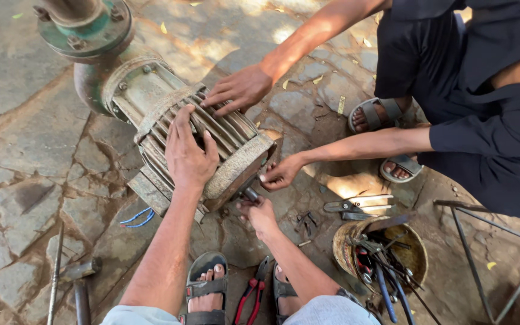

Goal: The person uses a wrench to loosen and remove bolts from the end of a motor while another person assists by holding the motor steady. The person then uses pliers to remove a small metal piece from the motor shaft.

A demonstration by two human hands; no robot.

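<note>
Left grip (189, 153) spread flat atop the finned motor (203, 141) lying on the stone floor, steadying it, right grip (259, 212) pinched on the shaft (250, 194) just below, beside a co-worker's hand (281, 173).

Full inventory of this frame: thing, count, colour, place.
Finned motor: 1, rusty grey, centre, on stone paving.
Flanged pipe: 1, green, upper left, joined to motor.
Motor shaft: 1, metal, motor's lower end.
Tool bowl: 1, brass-coloured, lower right, full of tools.
Pliers: 1, red-handled, between the sandalled feet.
Blue wire: 1, left of motor base.
Hammer: 1, grey, lower left.
Co-worker's hands: 2, one on the fins, one at the end plate.
Left hand: flat on the fins.
Right hand: at the shaft.
</note>
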